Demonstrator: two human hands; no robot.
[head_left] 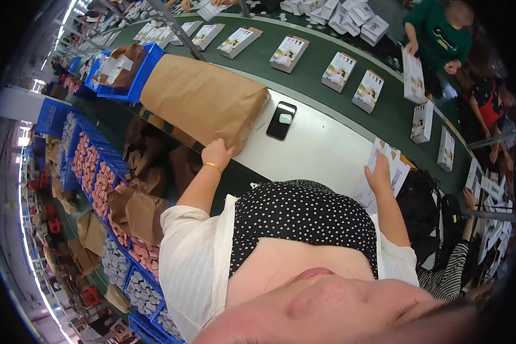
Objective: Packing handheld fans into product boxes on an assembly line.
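A large brown paper bag [203, 92] lies on its side across the white tabletop [312, 143] in front of me. My left hand [218, 153], with a gold bracelet at the wrist, is closed on the bag's near edge; its fingertips are partly hidden. At the table's right end stand white printed cartons [397, 172] with brown inner flaps. My right hand [378, 175] rests against these cartons, fingers stretched and thumb apart. Between my hands, farther back, a dark smartphone [281, 121] lies on the table with a small pale green case [285, 118] on it.
Beyond the table runs a green conveyor belt [321, 49] carrying a row of printed boxes [289, 54]. A co-worker in green [441, 28] handles a box across it. Blue crates [113, 172] of pink and grey items line my left. A black bag [421, 200] sits at right.
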